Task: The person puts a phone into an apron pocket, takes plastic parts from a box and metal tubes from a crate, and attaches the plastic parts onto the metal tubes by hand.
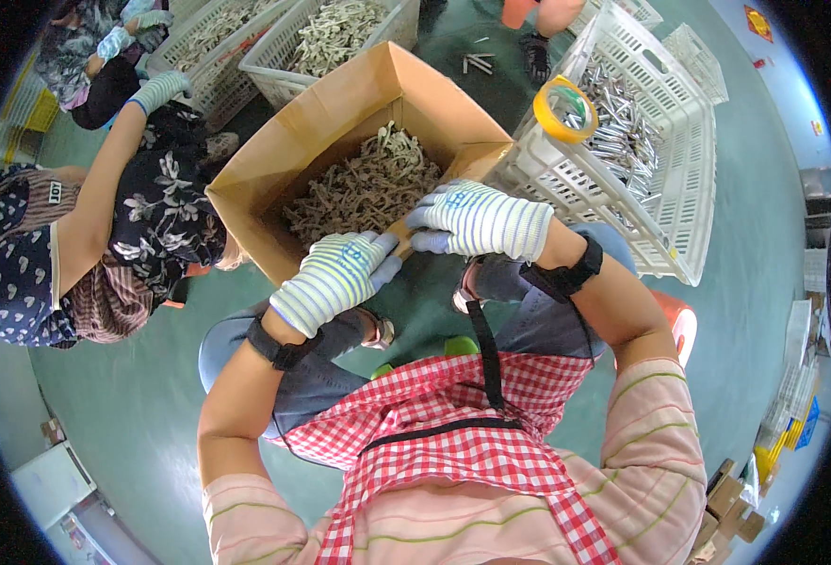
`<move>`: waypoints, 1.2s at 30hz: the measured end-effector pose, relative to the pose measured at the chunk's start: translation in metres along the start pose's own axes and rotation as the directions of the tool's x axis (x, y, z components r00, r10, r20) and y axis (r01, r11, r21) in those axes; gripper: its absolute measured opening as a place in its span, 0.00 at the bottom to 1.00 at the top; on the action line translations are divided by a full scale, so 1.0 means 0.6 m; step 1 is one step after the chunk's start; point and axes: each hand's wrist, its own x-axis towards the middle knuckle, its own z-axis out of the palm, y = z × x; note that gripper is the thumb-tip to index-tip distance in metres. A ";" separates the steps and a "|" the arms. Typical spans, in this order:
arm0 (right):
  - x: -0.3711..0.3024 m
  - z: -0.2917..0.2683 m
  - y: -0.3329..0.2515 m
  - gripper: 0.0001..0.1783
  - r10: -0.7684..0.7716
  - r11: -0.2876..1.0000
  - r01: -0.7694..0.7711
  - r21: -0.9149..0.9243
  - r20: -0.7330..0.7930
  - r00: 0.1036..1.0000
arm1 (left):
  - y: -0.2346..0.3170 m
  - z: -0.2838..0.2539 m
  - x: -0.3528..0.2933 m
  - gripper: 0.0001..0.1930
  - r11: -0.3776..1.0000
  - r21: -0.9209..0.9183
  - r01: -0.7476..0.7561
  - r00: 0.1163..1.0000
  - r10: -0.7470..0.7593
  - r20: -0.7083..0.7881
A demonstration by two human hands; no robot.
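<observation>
An open cardboard box (312, 115) stands in front of my knees, part filled with small grey metal pieces (364, 193). Both my hands wear white striped work gloves with bluish fingertips. My left hand (335, 276) is closed over the box's near edge, left of its middle. Further right along that same edge, my right hand (483, 222) is closed on the cardboard too. The fingertips almost meet, with a strip of box edge showing between them. My fingers' undersides are hidden.
At the right, a white plastic crate (684, 179) holds shiny metal tubes (623, 132), with a yellow tape roll (564, 109) on its rim. More crates (284, 75) of metal pieces stand beyond the box. Co-workers sit at the left, one gloved hand (161, 90) reaching toward a crate.
</observation>
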 end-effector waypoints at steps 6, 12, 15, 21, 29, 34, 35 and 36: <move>-0.013 -0.022 -0.001 0.20 0.055 0.998 -0.055 -0.002 0.011 0.998 | -0.038 -0.030 -0.005 0.16 0.999 0.033 0.019 0.963 -0.010 -0.270; -0.039 -0.060 0.016 0.22 0.189 0.981 -0.193 -0.007 -0.148 0.971 | -0.093 -0.092 -0.011 0.13 0.962 -0.255 0.101 0.877 -0.207 -0.434; -0.045 -0.075 0.019 0.22 0.198 0.980 -0.198 0.020 -0.195 0.961 | -0.110 -0.099 0.027 0.13 0.993 -0.107 0.052 0.948 -0.083 -0.307; -0.047 -0.079 0.022 0.22 0.196 0.980 -0.186 0.066 -0.194 0.961 | -0.180 -0.039 0.188 0.17 0.991 0.063 0.122 0.991 -0.125 0.056; -0.074 -0.051 0.031 0.21 0.188 0.982 -0.181 0.054 -0.205 0.960 | -0.290 0.210 0.262 0.19 0.962 0.181 0.206 0.928 -0.250 0.275; -0.057 -0.037 0.023 0.21 0.285 0.958 -0.281 0.047 -0.096 0.954 | -0.475 0.389 0.225 0.20 0.893 0.249 0.375 0.827 -0.444 0.344; -0.046 -0.037 0.017 0.22 0.274 0.962 -0.273 0.027 -0.122 0.954 | -0.524 0.402 0.205 0.20 0.885 0.268 0.382 0.826 -0.457 0.331; -0.031 -0.048 0.002 0.22 0.243 0.970 -0.243 0.013 -0.141 0.960 | -0.576 0.396 0.178 0.20 0.877 0.277 0.392 0.834 -0.466 0.297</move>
